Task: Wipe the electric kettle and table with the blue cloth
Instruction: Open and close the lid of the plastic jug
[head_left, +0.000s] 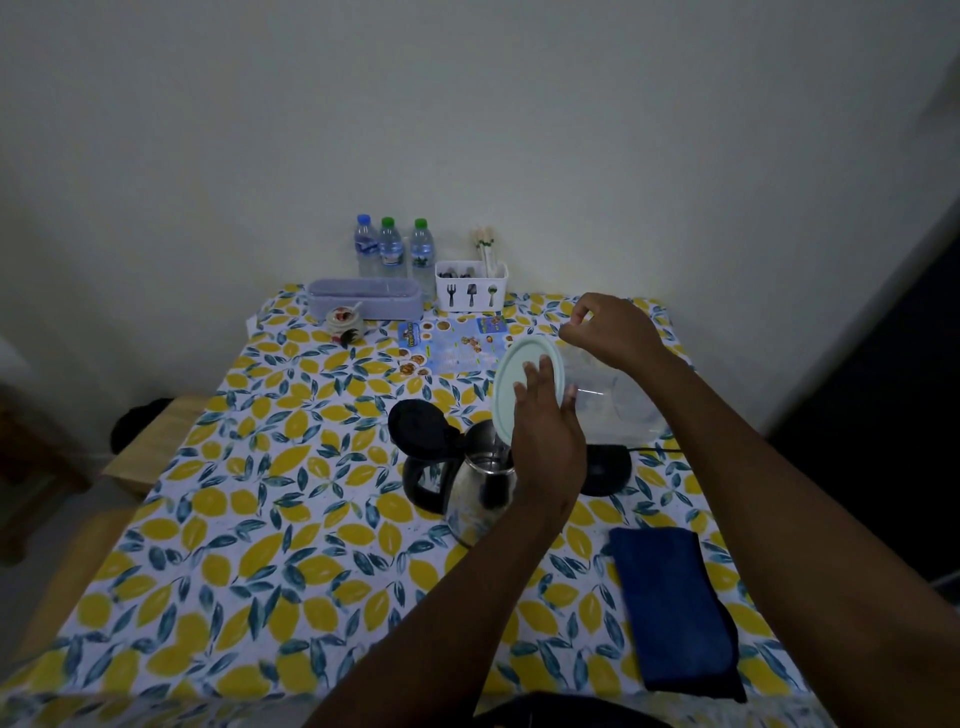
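The steel electric kettle (478, 493) stands mid-table off its base, its black lid (415, 426) flipped open to the left. Above the kettle's mouth I hold a clear plastic container (618, 405), tipped on its side. My left hand (545, 421) lies flat against its pale green round lid (519, 374). My right hand (608, 332) grips the container from the far side. The blue cloth (670, 603) lies folded on the table's (260, 545) lemon-print cover at the front right, untouched.
The kettle's black base (605, 470) with its cord sits right of the kettle. Along the back stand three water bottles (392, 252), a white cutlery holder (470, 291), a lilac box (363, 299), a small jar (344, 322) and a leaflet (452, 345). A wooden bench (150, 441) stands left.
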